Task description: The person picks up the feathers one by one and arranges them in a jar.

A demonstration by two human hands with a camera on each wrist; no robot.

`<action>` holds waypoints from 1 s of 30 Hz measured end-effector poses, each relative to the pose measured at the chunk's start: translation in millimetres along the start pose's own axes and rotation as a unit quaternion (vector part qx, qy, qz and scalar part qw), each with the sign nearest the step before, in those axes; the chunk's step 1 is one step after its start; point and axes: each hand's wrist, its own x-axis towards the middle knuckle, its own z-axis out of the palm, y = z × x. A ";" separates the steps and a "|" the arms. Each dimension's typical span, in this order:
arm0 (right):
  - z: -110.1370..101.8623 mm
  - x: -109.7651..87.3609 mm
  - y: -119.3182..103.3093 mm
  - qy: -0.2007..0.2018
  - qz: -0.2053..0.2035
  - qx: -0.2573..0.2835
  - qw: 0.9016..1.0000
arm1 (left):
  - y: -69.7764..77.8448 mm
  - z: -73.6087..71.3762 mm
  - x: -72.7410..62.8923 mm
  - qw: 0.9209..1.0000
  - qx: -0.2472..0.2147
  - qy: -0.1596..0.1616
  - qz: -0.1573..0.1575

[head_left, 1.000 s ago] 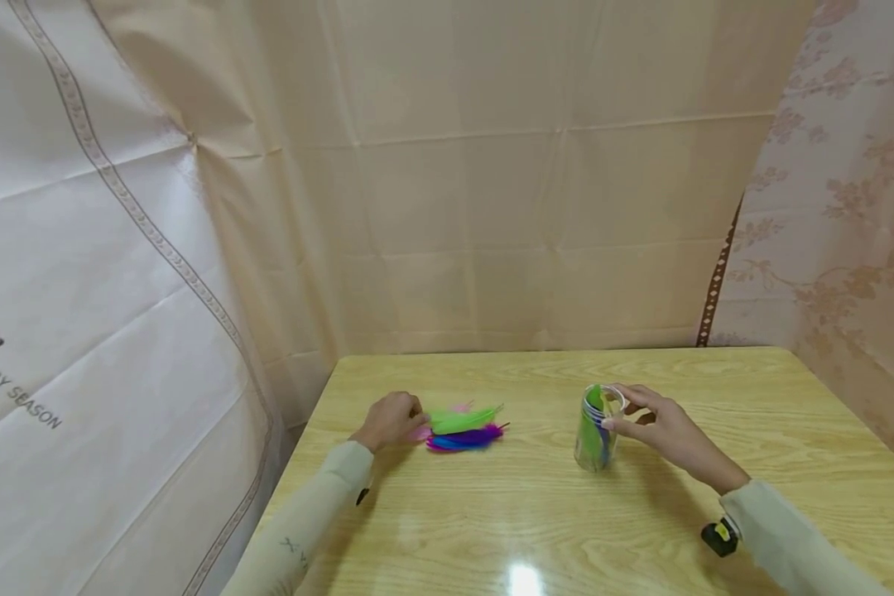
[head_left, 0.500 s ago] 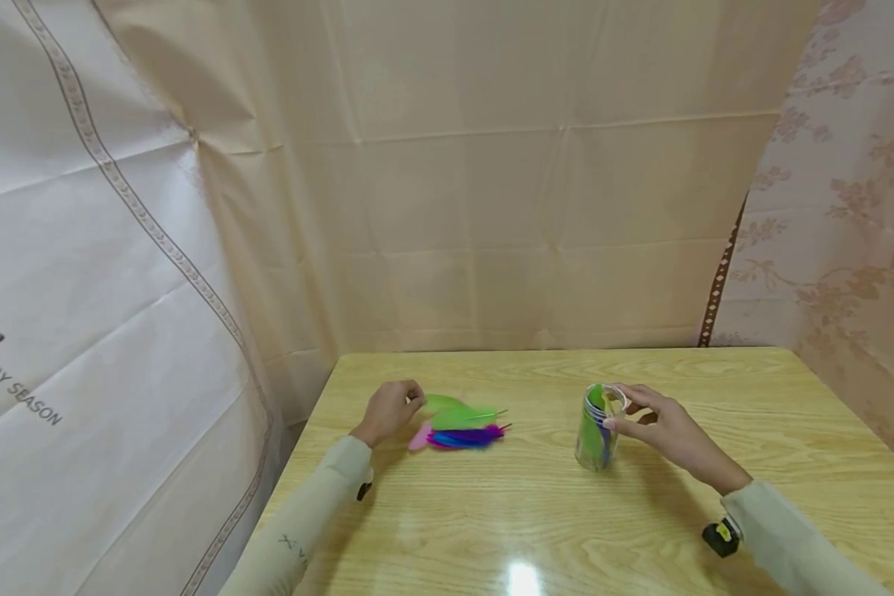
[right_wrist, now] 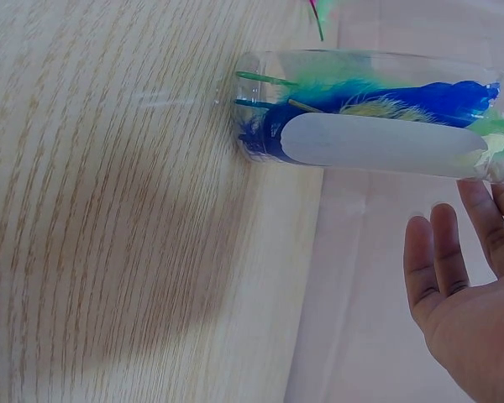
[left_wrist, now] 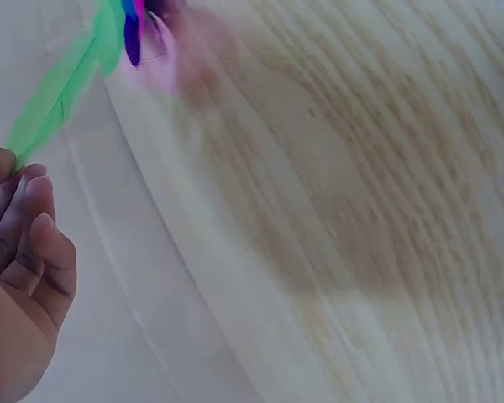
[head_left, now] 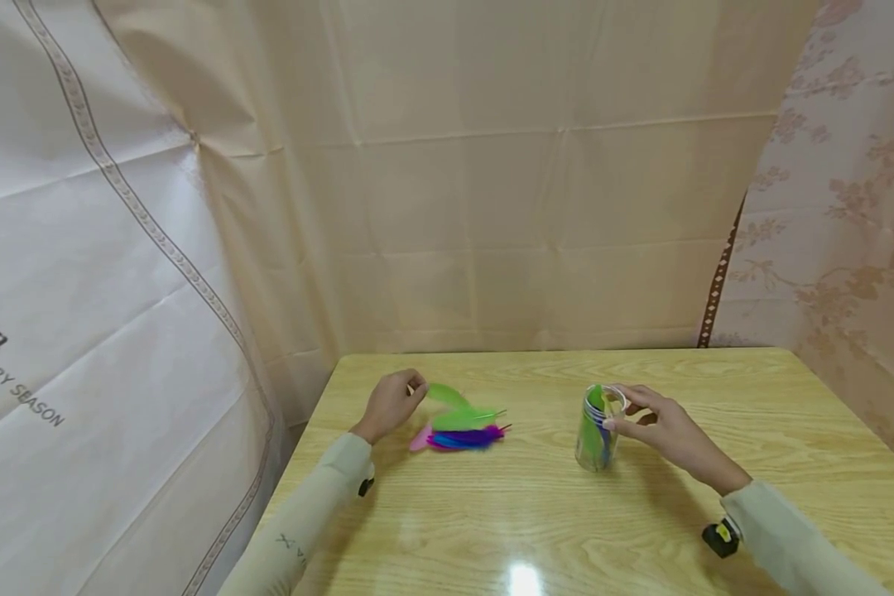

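My left hand [head_left: 391,406] pinches the end of a light green feather [left_wrist: 55,92] between thumb and forefinger; its other fingers curl loosely. The feather slants down toward a small pile of feathers [head_left: 465,439] on the table: green on top, purple and blue below, a pink one sticking out to the left. My right hand [head_left: 666,426] grips the rim of a clear jar [head_left: 588,447] with thumb and fingertips. The jar stands upright, holding green, blue and yellowish feathers [right_wrist: 386,96]. A blank white oval label [right_wrist: 378,141] is on its side.
The wood-grain table [head_left: 447,513] ends at a back edge before a beige hanging cloth [head_left: 492,207]. A white printed cloth [head_left: 104,372] hangs at the left, a floral one [head_left: 849,232] at the right.
My left hand has moved from the pink feather's end slightly up and away, now lifting a green feather's end off the pile. The right hand and jar have stayed in place.
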 end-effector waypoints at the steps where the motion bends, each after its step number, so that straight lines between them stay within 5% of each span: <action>1: 0.0 -0.1 0.2 0.000 0.000 0.000 1.000 | 0.7 -0.4 0.6 1.000 -0.003 0.004 0.003; 30: 1.2 -2.0 2.3 0.010 -0.015 0.009 1.000 | 29.0 -13.9 15.8 0.997 -0.038 0.046 0.040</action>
